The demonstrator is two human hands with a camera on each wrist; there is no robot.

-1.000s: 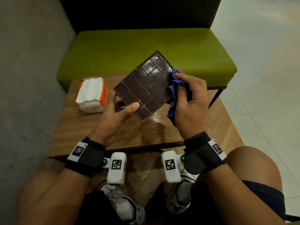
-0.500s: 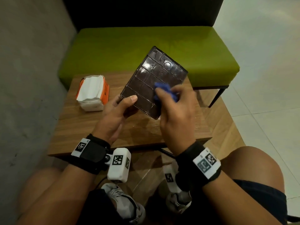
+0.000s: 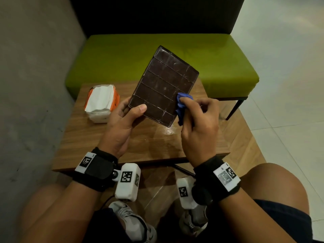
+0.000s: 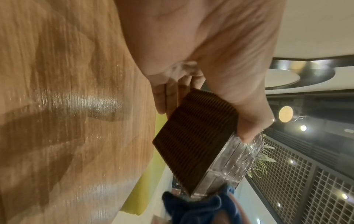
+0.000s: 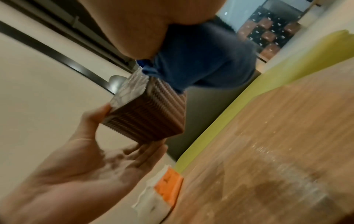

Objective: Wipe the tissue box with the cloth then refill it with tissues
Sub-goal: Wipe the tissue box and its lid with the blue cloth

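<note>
**Hands wiping a dark tissue box above a wooden surface**

A person's left hand [image 3: 122, 123] holds a dark brown tissue box [image 3: 164, 85] tilted in the air above a wooden surface [image 3: 105, 142]. The thumb presses the box's gridded glossy face near its lower corner, and the fingers [image 4: 162, 97] curl underneath against the ribbed side. The right hand [image 3: 199, 123] has its fingers curled round a bunched blue cloth [image 3: 182, 106], which touches the box's lower right edge. A pack of white tissues [image 3: 100, 102] in an orange wrapper lies on the surface, left of the box and apart from it. A green bench seat [image 3: 122, 55] stands just behind the surface.
</note>
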